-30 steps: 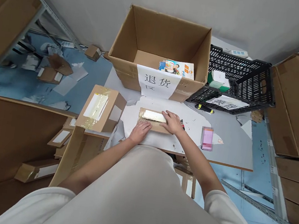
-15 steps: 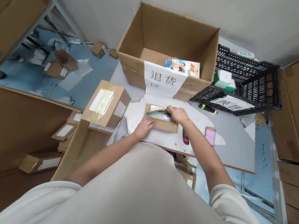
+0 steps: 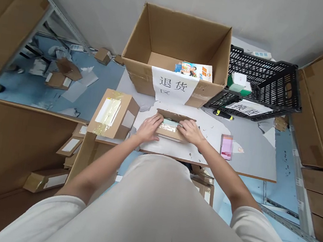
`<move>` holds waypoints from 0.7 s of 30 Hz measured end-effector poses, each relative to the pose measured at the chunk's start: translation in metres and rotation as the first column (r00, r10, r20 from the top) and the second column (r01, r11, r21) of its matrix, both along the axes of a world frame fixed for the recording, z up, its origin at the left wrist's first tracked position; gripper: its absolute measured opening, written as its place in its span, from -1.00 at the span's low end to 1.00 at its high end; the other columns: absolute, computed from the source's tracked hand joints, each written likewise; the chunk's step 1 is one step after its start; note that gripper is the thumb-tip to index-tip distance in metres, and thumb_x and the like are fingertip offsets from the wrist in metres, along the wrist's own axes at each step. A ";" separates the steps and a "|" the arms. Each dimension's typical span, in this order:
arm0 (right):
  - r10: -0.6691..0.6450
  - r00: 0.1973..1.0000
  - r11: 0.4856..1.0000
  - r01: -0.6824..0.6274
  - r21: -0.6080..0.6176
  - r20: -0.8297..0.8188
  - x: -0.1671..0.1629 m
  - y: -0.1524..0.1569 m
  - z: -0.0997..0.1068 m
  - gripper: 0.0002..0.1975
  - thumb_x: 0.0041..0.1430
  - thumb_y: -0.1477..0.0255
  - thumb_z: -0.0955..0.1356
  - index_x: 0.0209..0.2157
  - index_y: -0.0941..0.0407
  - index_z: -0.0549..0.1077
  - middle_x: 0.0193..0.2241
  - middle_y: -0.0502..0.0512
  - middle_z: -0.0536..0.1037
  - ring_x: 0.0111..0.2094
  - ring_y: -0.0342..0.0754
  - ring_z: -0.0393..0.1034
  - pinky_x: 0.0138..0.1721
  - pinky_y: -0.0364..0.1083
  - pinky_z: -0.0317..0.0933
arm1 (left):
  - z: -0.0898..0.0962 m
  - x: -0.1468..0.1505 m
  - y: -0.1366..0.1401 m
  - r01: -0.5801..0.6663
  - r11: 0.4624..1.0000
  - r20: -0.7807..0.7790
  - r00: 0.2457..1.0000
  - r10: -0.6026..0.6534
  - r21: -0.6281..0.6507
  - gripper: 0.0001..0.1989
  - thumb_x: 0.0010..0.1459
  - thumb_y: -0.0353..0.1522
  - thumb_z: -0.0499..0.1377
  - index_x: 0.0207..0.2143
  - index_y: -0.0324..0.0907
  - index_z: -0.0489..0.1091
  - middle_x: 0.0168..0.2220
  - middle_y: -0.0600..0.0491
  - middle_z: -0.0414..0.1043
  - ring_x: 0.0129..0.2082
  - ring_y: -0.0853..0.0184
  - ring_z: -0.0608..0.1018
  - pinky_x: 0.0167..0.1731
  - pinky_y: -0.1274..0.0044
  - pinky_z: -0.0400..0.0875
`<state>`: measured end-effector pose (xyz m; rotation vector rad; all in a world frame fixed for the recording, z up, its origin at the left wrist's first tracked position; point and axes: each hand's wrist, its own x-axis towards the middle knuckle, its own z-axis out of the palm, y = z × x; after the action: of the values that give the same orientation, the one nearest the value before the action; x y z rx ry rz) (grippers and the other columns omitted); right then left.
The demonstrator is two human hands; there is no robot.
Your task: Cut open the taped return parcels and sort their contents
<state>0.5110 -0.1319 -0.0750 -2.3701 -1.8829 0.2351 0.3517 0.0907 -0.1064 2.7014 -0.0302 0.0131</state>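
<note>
Cardboard box (image 3: 174, 135), frame centre, is lying open, pale contents (image 3: 172, 122) remaining inside. Left hand (image 3: 149, 128) and right hand (image 3: 191, 132) fingers are gripping it.

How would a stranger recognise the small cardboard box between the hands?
Find the large brown cardboard carton with a white paper sign. Before it, between the left hand and right hand, sits the small brown cardboard box; unlike the bigger, taped brown cardboard box to its left, its top is open.

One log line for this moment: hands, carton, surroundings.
left hand: at left end of small carton | right hand: at its right end | small carton: open, on table | large box: beyond it
</note>
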 end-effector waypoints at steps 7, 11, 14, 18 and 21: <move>-0.245 0.969 0.957 0.239 -0.166 -0.018 -0.042 0.002 0.008 -0.64 0.21 0.42 0.31 0.05 0.19 0.34 -0.12 0.26 0.44 -0.08 0.11 0.26 -0.11 -0.01 0.13 | -0.028 0.010 0.050 0.119 0.980 -0.033 0.991 -0.126 -0.162 -0.07 -0.16 -0.05 0.35 0.22 -0.21 0.14 0.27 -0.20 0.13 0.26 0.09 0.25 0.21 0.31 0.21; -0.313 0.945 0.943 0.321 -0.085 0.099 -0.065 0.001 -0.001 -0.76 0.27 0.57 0.18 -0.14 0.12 0.42 -0.21 0.19 0.47 -0.18 0.05 0.27 -0.24 -0.04 0.10 | -0.036 0.005 0.047 0.114 0.970 -0.020 0.992 -0.121 -0.213 -0.11 -0.12 -0.05 0.32 0.22 -0.19 0.14 0.28 -0.15 0.13 0.26 0.11 0.25 0.19 0.32 0.25; -0.331 0.935 0.941 0.337 -0.029 0.131 -0.077 -0.006 -0.011 -0.75 0.29 0.57 0.16 -0.21 0.11 0.44 -0.28 0.18 0.48 -0.21 0.04 0.26 -0.27 -0.04 0.07 | -0.036 0.004 0.045 0.077 0.976 -0.039 0.995 -0.087 -0.203 -0.16 -0.10 -0.11 0.32 0.20 -0.20 0.16 0.28 -0.14 0.13 0.26 0.13 0.25 0.19 0.34 0.26; -0.280 0.952 0.958 0.285 -0.025 0.121 -0.085 -0.020 -0.022 -0.71 0.29 0.58 0.15 -0.31 0.12 0.47 -0.35 0.17 0.48 -0.29 0.01 0.27 -0.26 -0.04 0.06 | -0.032 0.012 0.044 0.019 0.988 -0.068 0.997 -0.030 -0.156 -0.21 -0.11 -0.20 0.31 0.18 -0.23 0.19 0.27 -0.16 0.15 0.25 0.13 0.26 0.20 0.35 0.23; -0.253 0.967 0.967 0.253 0.008 0.025 -0.084 -0.032 -0.019 -0.80 0.28 0.48 0.22 -0.24 0.15 0.48 -0.21 0.23 0.50 -0.20 0.05 0.30 -0.21 -0.02 0.12 | -0.019 0.015 0.045 0.071 0.990 -0.121 0.989 -0.085 -0.121 -0.19 -0.11 -0.23 0.28 0.21 -0.25 0.14 0.28 -0.17 0.11 0.26 0.15 0.24 0.20 0.38 0.22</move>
<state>0.4275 -0.1636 -0.0945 -2.5887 -1.5646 0.1776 0.3667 0.1356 -0.1253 2.5769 -0.0944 -0.1740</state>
